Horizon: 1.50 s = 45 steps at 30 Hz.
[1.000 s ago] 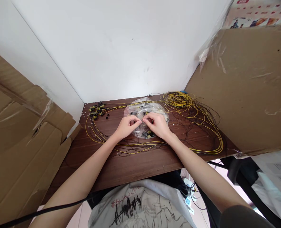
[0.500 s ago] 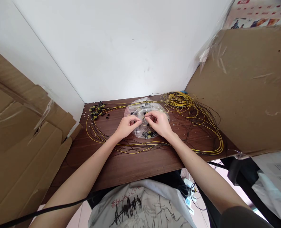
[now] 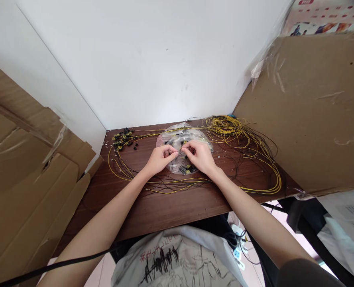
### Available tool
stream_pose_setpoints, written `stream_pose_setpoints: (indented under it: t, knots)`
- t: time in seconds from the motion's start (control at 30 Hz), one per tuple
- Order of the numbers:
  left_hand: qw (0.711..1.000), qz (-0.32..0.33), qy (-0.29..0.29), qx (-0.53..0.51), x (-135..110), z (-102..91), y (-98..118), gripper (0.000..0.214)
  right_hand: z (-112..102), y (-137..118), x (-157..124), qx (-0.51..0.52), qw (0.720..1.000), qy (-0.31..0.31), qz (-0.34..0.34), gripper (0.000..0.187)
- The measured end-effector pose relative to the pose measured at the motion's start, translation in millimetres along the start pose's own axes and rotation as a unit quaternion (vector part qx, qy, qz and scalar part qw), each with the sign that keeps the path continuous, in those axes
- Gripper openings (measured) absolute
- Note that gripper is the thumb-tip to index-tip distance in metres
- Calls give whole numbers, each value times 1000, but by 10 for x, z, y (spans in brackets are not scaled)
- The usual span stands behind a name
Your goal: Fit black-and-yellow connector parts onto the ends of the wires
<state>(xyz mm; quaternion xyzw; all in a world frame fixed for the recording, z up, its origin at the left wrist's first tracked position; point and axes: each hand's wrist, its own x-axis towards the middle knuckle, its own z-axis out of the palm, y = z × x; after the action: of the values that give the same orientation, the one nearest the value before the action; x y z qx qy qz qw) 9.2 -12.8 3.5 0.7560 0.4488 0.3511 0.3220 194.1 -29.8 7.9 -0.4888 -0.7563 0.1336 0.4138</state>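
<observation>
Over a clear plastic bag [image 3: 177, 168] on the brown table, both hands meet with pinched fingers. My left hand [image 3: 162, 158] is closed on a thin dark wire [image 3: 179, 150] that shows between the fingertips. My right hand [image 3: 199, 156] pinches at the same spot, its fingertips close to the left ones; whether it grips the wire's end or a small part is too small to tell. Small black and yellow parts [image 3: 186, 169] lie in or on the bag below the hands.
A coil of yellow and black wires [image 3: 225, 126] lies at back right, its strands looping round the bag. Black and yellow connectors [image 3: 122, 138] are bunched at back left. Cardboard [image 3: 308, 111] stands on the right and more cardboard [image 3: 30, 159] on the left. A white wall [image 3: 165, 63] closes the back.
My right fingertips have shifted very slightly at the pinch. Otherwise the hands, wires and bag stay where they were.
</observation>
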Motion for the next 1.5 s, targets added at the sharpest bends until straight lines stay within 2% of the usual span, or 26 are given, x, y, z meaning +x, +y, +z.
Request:
stream_pose_setpoints:
  t: [0.17,0.6,1.0,1.13,1.37,1.5]
  knots:
    - [1000,-5,-2,-5,-1,0,8,25,-22,14,11,1,1000,26,12,11]
    - [1000,3,-7,-10,-4,1,-16,24,19,9,-7,4,999,-35,-11,9]
    - [1000,-4,-6,-18,-7,2,42,24,-36,21,11,-3,999,36,15,10]
    - [1000,-5,-7,-14,-8,-2,41,24,-54,8,11,-6,1000,17,-3,11]
    - [1000,-1,-13,-9,-10,-8,14,24,-16,14,-4,-14,997,-63,-37,9]
    - [1000,2,-16,-7,-6,-4,15,24,15,18,-18,-23,997,-62,-33,9]
